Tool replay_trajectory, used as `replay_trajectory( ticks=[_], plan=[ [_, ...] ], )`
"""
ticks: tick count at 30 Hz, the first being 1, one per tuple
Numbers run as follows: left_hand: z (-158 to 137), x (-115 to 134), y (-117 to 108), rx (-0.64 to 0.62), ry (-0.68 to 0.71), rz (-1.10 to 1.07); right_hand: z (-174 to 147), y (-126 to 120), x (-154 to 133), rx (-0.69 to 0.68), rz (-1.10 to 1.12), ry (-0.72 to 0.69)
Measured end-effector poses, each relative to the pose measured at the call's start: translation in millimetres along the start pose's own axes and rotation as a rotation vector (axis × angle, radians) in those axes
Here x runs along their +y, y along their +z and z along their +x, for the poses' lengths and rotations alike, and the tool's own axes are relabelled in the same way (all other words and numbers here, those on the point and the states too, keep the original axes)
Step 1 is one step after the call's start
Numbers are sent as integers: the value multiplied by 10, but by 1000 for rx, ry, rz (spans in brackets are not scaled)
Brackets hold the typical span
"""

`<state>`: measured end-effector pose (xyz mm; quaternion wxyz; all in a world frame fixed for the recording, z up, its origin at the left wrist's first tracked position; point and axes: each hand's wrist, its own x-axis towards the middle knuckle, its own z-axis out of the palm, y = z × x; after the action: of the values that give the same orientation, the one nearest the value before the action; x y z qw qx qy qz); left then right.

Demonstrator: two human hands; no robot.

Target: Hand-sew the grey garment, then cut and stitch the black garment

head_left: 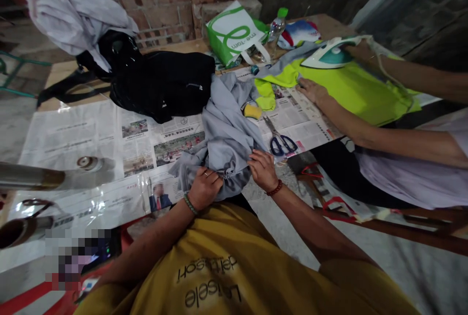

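Note:
A bunched grey garment [234,115] lies over the table's front edge and sags toward my lap. My left hand [204,189], with a ring and a green bracelet, is closed on its gathered lower part. On the garment's right side, my right hand [263,171] pinches a fold between curled fingers. Scissors with dark blue handles [281,142] lie just beyond my right hand, blades pointing away. A yellow sponge [252,111] sits beside the grey cloth. The garment's far end reaches toward the bright yellow-green cloth [351,90]; whether they join, I cannot tell.
A co-worker's hand [312,91] rests by the yellow-green cloth; their other hand holds an iron [329,54]. A black bag [164,83], a green-white carrier bag [234,32] and a bottle [277,27] stand behind. Newspaper [87,129] covers the table; a steel flask [31,177] lies left.

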<state>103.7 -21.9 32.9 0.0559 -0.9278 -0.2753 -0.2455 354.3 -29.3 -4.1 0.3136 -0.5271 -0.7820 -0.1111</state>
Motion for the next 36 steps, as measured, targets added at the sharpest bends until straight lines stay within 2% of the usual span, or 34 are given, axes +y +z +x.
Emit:
replay_trajectory(
  ticks=[4,8,11,15,19,25,29,32,36],
  plan=[
    [-11,-22,31,16,-9,-7,-79,-11,-13,32,42,5],
    [-20,-36,38,16,-43,-23,-8,-122,-141,16,96,-3],
    [-17,-29,32,-11,-76,-46,108,-169,-326,-61,154,-80],
    [-16,-13,21,-76,-127,-69,227,-66,-508,-202,176,-154],
    [-37,-25,35,-80,-130,-45,248,50,-453,-208,206,-190],
    [-21,-33,118,-113,-153,-70,216,11,-333,-234,196,-168],
    [-14,-88,20,-102,-198,-131,215,0,-367,-236,225,-130],
    [-158,-226,-183,-15,-369,-191,214,10,-385,-228,250,-78],
    [-595,-406,-441,163,-770,-261,214,1,-399,-198,279,-61]
  ],
)
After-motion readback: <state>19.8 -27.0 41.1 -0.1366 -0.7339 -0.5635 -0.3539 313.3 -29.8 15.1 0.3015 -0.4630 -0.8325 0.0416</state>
